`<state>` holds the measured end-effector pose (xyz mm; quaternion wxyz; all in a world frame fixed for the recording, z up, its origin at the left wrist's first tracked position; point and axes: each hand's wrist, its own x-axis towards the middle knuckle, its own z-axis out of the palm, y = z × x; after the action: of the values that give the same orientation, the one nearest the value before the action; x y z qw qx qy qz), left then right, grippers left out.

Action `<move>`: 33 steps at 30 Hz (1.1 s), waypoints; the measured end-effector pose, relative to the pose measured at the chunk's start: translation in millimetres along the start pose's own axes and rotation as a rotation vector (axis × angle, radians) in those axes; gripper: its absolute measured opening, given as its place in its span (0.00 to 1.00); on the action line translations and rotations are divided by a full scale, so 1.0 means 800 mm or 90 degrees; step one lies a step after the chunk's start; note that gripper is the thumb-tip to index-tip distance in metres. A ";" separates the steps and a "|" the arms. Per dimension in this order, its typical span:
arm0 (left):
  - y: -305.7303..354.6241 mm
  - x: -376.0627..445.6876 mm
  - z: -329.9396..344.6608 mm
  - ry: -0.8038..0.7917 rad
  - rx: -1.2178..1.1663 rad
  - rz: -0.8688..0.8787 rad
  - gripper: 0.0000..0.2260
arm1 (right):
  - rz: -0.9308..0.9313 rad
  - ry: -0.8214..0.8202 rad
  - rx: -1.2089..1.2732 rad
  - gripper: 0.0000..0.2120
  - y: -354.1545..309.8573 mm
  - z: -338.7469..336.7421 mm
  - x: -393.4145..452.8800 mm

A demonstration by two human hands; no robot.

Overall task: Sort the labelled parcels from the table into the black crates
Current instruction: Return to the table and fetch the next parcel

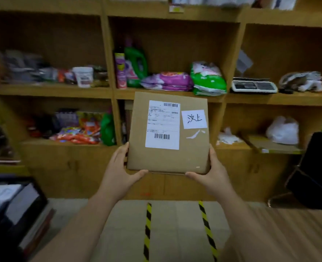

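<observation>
- Parcel (pixel 168 133): flat brown cardboard box, held up in the air at centre, broad face turned toward the camera, nearly upright, leaning slightly right; long axis cannot be told, face close to square.
- Shipping label (pixel 163 124) on its left half, barcodes running horizontally; small white note (pixel 194 119) with handwritten characters at upper right.
- Left hand (pixel 121 170) gripping the lower left corner, thumb along the bottom edge, fingers curled behind.
- Right hand (pixel 214 172) gripping the lower right corner likewise.
- Behind: wooden shelves (pixel 107 91) with detergent bottles (pixel 135 67), bagged goods, a calculator (pixel 254 86).
- Black crate (pixel 315 174) at right, another (pixel 14 208) at near left.
- Yellow-black tape stripes (pixel 147 231) on the near surface.
</observation>
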<state>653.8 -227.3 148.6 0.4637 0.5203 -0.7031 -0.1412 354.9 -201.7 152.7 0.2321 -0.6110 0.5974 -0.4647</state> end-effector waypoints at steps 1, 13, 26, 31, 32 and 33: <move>-0.023 0.005 -0.019 0.021 0.013 -0.017 0.46 | -0.009 -0.030 0.005 0.60 -0.012 0.030 0.019; -0.219 -0.035 -0.253 0.278 0.128 -0.229 0.45 | -0.194 -0.346 0.075 0.57 -0.167 0.377 0.137; -0.285 -0.174 -0.377 0.538 0.281 -0.431 0.45 | -0.334 -0.682 0.205 0.52 -0.260 0.673 0.100; -0.306 -0.122 -0.362 0.596 0.324 -0.445 0.44 | -0.376 -0.765 0.234 0.57 -0.276 0.729 0.164; -0.312 -0.107 -0.359 0.602 0.328 -0.448 0.43 | -0.386 -0.771 0.231 0.58 -0.277 0.738 0.180; -0.320 -0.092 -0.357 0.607 0.328 -0.452 0.43 | -0.392 -0.778 0.228 0.59 -0.279 0.748 0.197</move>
<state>1037.7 -189.7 88.4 0.5104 0.8213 -0.2169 0.1338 952.3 -473.2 109.8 0.4808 -0.8561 0.0747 -0.1743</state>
